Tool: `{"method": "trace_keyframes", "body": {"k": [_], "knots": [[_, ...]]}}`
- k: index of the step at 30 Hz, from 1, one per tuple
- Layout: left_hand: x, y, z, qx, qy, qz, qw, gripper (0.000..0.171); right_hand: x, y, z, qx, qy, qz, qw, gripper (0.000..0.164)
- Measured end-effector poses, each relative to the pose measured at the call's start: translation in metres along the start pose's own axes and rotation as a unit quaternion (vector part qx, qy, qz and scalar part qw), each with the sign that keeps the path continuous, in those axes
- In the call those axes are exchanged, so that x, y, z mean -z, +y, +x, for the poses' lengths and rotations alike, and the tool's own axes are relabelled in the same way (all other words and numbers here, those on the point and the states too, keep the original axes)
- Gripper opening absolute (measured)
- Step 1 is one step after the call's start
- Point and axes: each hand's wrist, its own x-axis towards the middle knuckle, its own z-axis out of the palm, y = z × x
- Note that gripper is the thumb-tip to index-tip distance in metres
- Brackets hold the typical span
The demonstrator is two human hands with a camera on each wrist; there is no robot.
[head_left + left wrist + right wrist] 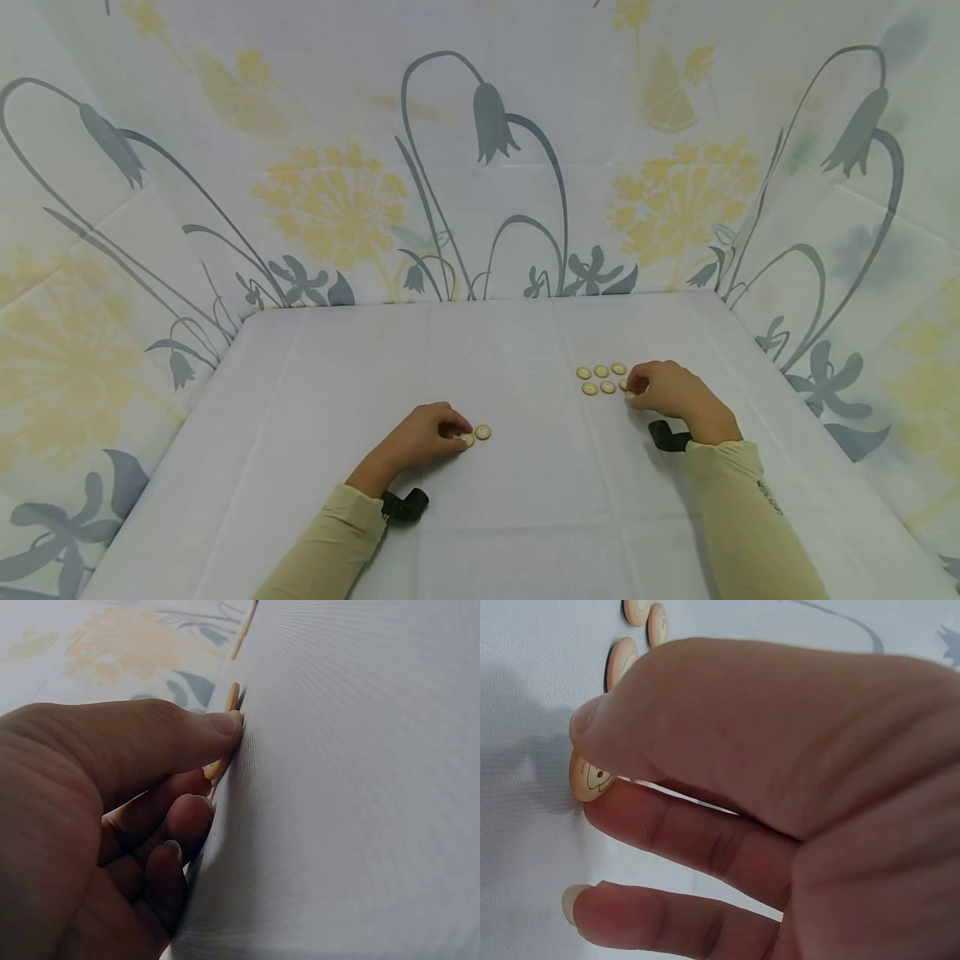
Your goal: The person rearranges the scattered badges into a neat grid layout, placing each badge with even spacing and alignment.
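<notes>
On the white tablecloth, my left hand (426, 435) pinches a small round wooden disc (467, 439) between thumb and fingers. A second disc (483, 432) lies right beside it; both show edge-on in the left wrist view. Farther right, my right hand (678, 396) pinches another wooden disc (592, 778), which bears a printed line drawing. That disc is at the right end of the nearer of two short rows, and the thumb covers part of it. The rest of the group, such as this disc (602, 371), lies flat to the left of the fingers.
The white tablecloth (360, 358) covers the table. Patterned fabric walls (450, 208) with flowers rise along its back and both sides. A black wrist camera (405, 505) sits under the left wrist, another black camera (667, 436) under the right.
</notes>
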Motion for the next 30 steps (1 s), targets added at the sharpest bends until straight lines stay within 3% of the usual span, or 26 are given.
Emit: {"method": "trace_keyframes", "body": {"k": [30], "knots": [[0.0002,0.0014,0.0000,0.011,-0.003,-0.006,0.9999,0.017,-0.0007,0.0024,0.0003,-0.021,0.001,-0.034,0.999,0.012]]}}
